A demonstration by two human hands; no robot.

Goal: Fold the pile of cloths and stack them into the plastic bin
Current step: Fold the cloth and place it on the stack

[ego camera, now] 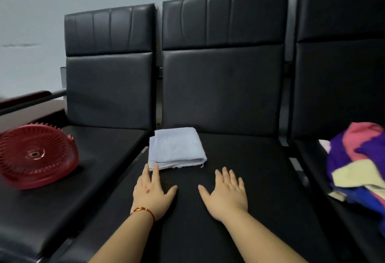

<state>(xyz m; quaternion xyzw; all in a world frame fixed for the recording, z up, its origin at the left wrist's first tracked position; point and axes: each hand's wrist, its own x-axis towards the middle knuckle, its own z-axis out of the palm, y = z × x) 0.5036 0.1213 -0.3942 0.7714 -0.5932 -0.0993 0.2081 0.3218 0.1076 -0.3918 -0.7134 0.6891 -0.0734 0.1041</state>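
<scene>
A folded pale blue cloth lies on the middle black seat, near its left edge. My left hand rests flat on the seat just in front of it, fingertips touching the cloth's near left corner. My right hand lies flat and open on the seat to the right, apart from the cloth. A pile of unfolded cloths, purple, pink, blue and pale yellow, sits on the right seat at the frame's edge. A black cloth seems to cover the middle seat under my hands. No plastic bin shows.
A red round fan lies on the left seat. Three black padded seats with tall backrests stand in a row against a pale wall. A dark wooden armrest is at far left.
</scene>
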